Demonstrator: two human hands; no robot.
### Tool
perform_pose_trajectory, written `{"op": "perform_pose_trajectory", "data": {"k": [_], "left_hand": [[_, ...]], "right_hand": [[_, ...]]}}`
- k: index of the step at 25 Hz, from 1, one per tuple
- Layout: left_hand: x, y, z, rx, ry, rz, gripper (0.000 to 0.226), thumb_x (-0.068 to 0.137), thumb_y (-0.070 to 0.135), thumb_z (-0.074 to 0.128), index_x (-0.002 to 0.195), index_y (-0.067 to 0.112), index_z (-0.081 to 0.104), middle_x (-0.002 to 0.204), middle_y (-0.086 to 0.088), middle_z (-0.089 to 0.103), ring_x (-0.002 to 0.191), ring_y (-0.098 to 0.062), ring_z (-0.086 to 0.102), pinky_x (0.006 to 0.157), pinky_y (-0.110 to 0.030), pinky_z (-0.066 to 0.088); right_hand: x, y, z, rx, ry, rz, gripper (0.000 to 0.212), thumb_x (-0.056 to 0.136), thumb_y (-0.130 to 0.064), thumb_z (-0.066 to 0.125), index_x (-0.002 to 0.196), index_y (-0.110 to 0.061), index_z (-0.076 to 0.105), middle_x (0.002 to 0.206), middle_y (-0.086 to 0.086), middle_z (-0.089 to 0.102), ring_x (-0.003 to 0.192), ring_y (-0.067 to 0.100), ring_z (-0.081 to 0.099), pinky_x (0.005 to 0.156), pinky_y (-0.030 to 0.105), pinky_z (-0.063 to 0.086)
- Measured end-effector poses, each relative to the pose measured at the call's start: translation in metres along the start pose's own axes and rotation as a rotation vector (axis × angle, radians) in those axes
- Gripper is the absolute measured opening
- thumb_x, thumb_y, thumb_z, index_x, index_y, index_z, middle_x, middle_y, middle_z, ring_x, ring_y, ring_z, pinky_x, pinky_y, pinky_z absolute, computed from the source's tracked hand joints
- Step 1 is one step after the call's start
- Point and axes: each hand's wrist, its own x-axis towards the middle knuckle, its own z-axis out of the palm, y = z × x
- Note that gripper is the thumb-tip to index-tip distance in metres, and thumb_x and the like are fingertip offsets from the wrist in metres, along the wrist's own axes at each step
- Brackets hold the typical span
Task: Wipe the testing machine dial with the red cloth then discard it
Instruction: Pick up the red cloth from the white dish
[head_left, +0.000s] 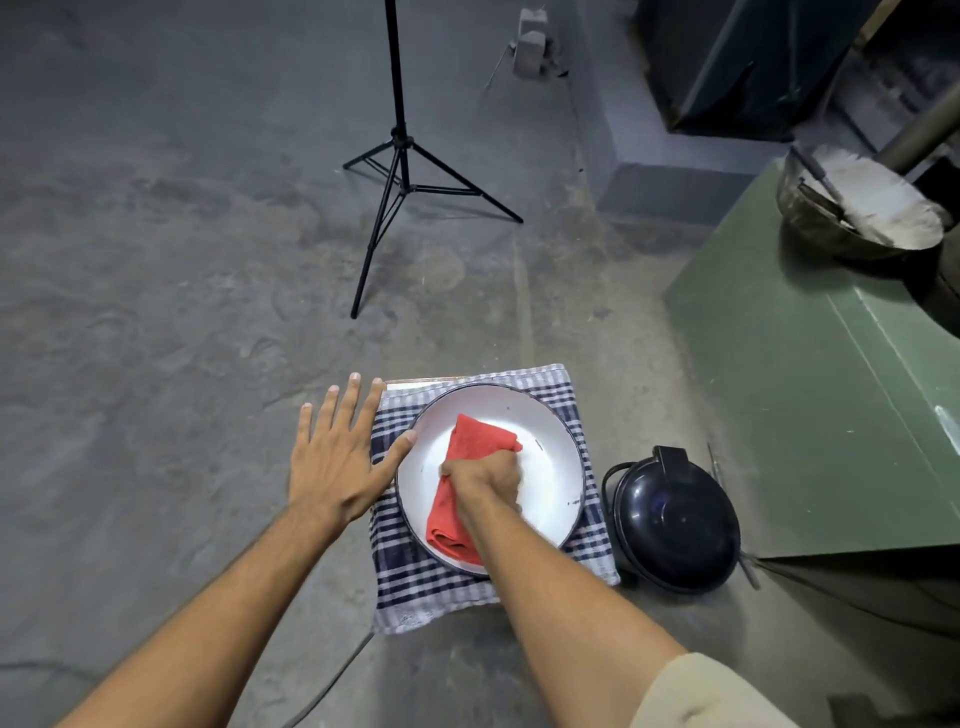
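Both hands work over a white dial (550, 467) lying on a checked cloth (410, 577). Wide bare concrete floor (156, 260) lies to the left; a green machine (810, 415) crowds the right. Right hand (485, 480) is fisted around the red cloth (475, 431) on the dial face. Left hand (340, 457) lies spread flat, thumb touching the dial's left rim. A black dome (675, 519) sits just right.

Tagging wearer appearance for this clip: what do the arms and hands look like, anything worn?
Both forearms are bare. Left hand and right hand show no gloves, rings or watch. A beige short sleeve shows on the right upper arm; the left sleeve is out of frame.
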Motion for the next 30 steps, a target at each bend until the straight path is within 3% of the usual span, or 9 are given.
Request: {"op": "perform_pose_trajectory", "data": {"k": [4,7,11,15,18,21,26,28,30], "left_hand": [[0.005,0.002,-0.010,-0.009,0.001,-0.009,0.105,0.085,0.087,0.000,0.172,0.029,0.008,0.181,0.002,-0.001,0.168,-0.022,0.002,0.135,-0.049,-0.002],[0.013,0.017,-0.029,0.000,0.011,0.005,0.106,0.085,0.085,0.000,0.171,0.027,0.021,0.181,0.001,0.003,0.168,-0.022,0.004,0.135,-0.048,-0.001],[0.023,0.048,-0.063,-0.017,0.068,0.034,0.103,0.087,0.082,0.003,0.165,0.025,0.038,0.180,-0.001,0.014,0.167,-0.023,0.010,0.135,-0.048,0.002],[0.029,0.092,-0.098,-0.023,0.108,0.096,0.088,0.094,0.077,0.018,0.152,0.025,0.058,0.176,-0.006,0.028,0.166,-0.025,0.015,0.135,-0.049,0.005],[0.028,0.143,-0.132,-0.036,0.145,0.172,0.083,0.094,0.076,0.022,0.141,0.026,0.069,0.174,-0.007,0.034,0.165,-0.025,0.018,0.135,-0.047,0.005],[0.022,0.202,-0.169,-0.053,0.179,0.262,0.081,0.093,0.076,0.022,0.136,0.029,0.072,0.172,-0.007,0.038,0.165,-0.025,0.018,0.135,-0.046,0.005],[-0.003,0.315,-0.233,-0.086,0.258,0.421,0.083,0.090,0.078,0.020,0.132,0.031,0.074,0.167,-0.009,0.046,0.163,-0.026,0.024,0.133,-0.046,0.008],[-0.018,0.359,-0.252,-0.075,0.283,0.497,0.086,0.088,0.079,0.018,0.129,0.030,0.076,0.163,-0.009,0.052,0.162,-0.027,0.028,0.132,-0.046,0.009],[-0.039,0.405,-0.265,-0.083,0.308,0.571,0.085,0.089,0.078,0.020,0.126,0.028,0.078,0.160,-0.009,0.055,0.160,-0.028,0.031,0.132,-0.047,0.010]], "right_hand": [[0.003,0.004,-0.014,0.344,-0.137,-0.002,0.045,0.061,-0.012,0.095,0.100,-0.007,0.074,0.092,0.007,0.078,0.074,0.024,0.073,0.063,0.026,0.057],[0.000,0.004,-0.038,0.774,-0.444,0.091,0.032,0.075,0.000,0.085,0.104,-0.002,0.075,0.095,0.017,0.079,0.078,0.030,0.075,0.078,0.039,0.064],[-0.004,0.002,-0.090,1.235,-0.702,0.140,0.007,0.088,-0.017,0.075,0.095,-0.015,0.077,0.076,0.001,0.076,0.065,0.018,0.074,0.090,0.036,0.055],[-0.024,-0.002,-0.145,1.444,-0.795,0.027,0.023,0.087,-0.017,0.074,0.108,-0.023,0.079,0.077,-0.004,0.074,0.057,0.009,0.066,0.080,0.032,0.060],[-0.039,-0.004,-0.201,1.575,-0.790,-0.105,0.046,0.088,0.001,0.066,0.130,-0.016,0.070,0.120,0.006,0.080,0.103,0.021,0.078,0.110,0.041,0.054],[-0.057,0.004,-0.271,1.579,-0.837,-0.333,0.081,0.073,-0.005,0.087,0.149,-0.006,0.059,0.153,0.021,0.060,0.142,0.040,0.057,0.124,0.058,0.035],[-0.089,0.029,-0.400,1.753,-0.649,-0.608,0.096,0.057,-0.027,0.106,0.144,-0.017,0.068,0.147,0.012,0.068,0.105,0.019,0.078,0.093,0.038,0.061],[-0.096,0.048,-0.447,1.834,-0.643,-0.684,0.086,0.054,-0.017,0.108,0.133,-0.022,0.077,0.133,0.000,0.076,0.070,0.007,0.070,0.070,0.026,0.060],[-0.107,0.073,-0.493,1.859,-0.598,-0.752,0.079,0.052,-0.011,0.107,0.126,-0.022,0.081,0.124,-0.003,0.080,0.061,0.006,0.063,0.064,0.024,0.055]]}}
